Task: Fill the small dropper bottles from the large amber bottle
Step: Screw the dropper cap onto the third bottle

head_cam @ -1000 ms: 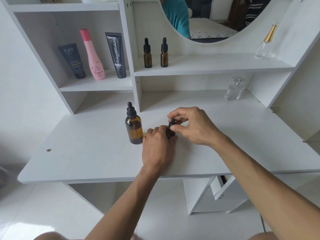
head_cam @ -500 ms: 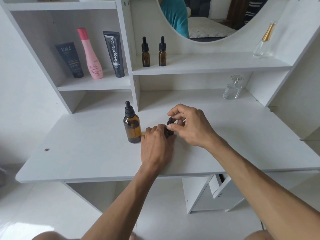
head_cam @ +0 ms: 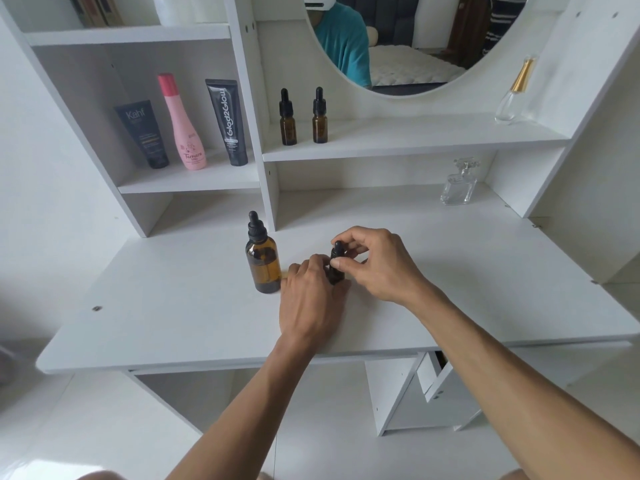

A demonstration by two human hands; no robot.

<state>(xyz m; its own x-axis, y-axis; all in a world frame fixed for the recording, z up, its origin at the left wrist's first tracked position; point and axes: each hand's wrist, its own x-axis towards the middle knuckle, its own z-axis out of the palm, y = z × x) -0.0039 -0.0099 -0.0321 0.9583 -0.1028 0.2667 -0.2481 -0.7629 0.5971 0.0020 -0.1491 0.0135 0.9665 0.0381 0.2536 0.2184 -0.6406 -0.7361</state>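
Three small dropper bottles are in sight: two (head_cam: 288, 117) (head_cam: 319, 116) stand capped on the shelf at twelve o'clock, contents unreadable through the amber. The third (head_cam: 335, 268) sits on the desk (head_cam: 173, 306), gripped low by the left hand (head_cam: 308, 299) while the right hand (head_cam: 377, 265) pinches its black cap. Whether that cap is coming off or going on, I cannot tell. At nine o'clock from it, the large amber bottle (head_cam: 263, 263) stands upright, capped, seemingly holding liquid. Filling looks unfinished.

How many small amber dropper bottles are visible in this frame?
3. Two small dropper bottles stand side by side on the shelf under the mirror; the third is on the desk, held by both hands. None obviously hidden.
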